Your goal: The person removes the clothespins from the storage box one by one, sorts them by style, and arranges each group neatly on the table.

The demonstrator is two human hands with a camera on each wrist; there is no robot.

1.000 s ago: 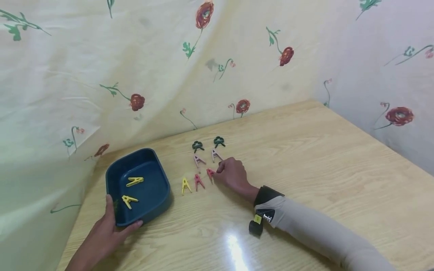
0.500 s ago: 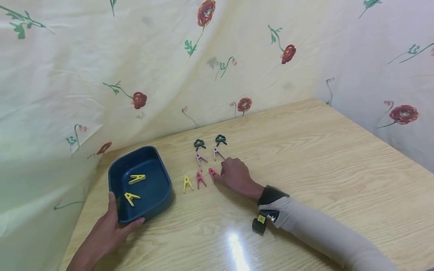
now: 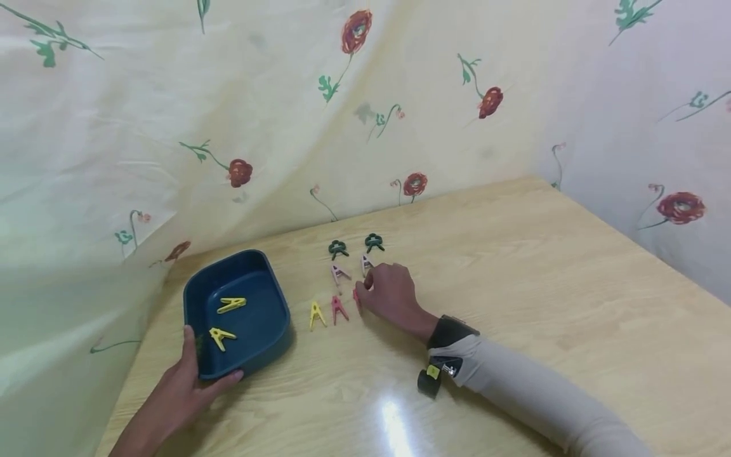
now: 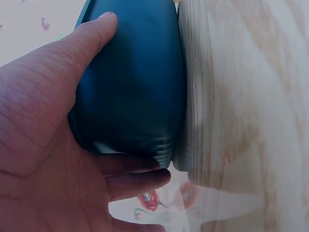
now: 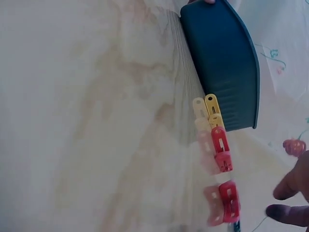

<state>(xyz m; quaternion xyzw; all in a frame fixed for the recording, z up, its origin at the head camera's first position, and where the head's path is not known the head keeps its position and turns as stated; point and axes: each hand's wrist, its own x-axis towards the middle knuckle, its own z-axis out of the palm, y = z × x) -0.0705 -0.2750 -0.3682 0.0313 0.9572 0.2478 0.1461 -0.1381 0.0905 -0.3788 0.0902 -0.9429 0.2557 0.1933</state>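
My left hand holds the near-left corner of a dark blue plastic tub. In the left wrist view its thumb lies along one wall, the fingers round the corner. Two yellow clips lie inside the tub. My right hand hovers at the rightmost red clip, partly covering it. In the right wrist view that red clip stands apart from the spread thumb and finger, which have nothing between them. Beside it are another red clip and a yellow clip.
Behind the red clips lie two lilac clips and two dark green clips. All rest on a light wooden table. A flowered cloth hangs along the table's back and sides. A small camera is strapped under the right wrist.
The right hand has shifted slightly and now covers more of the rightmost red clip and the end of the right lilac clip. The left hand keeps its place on the tub.
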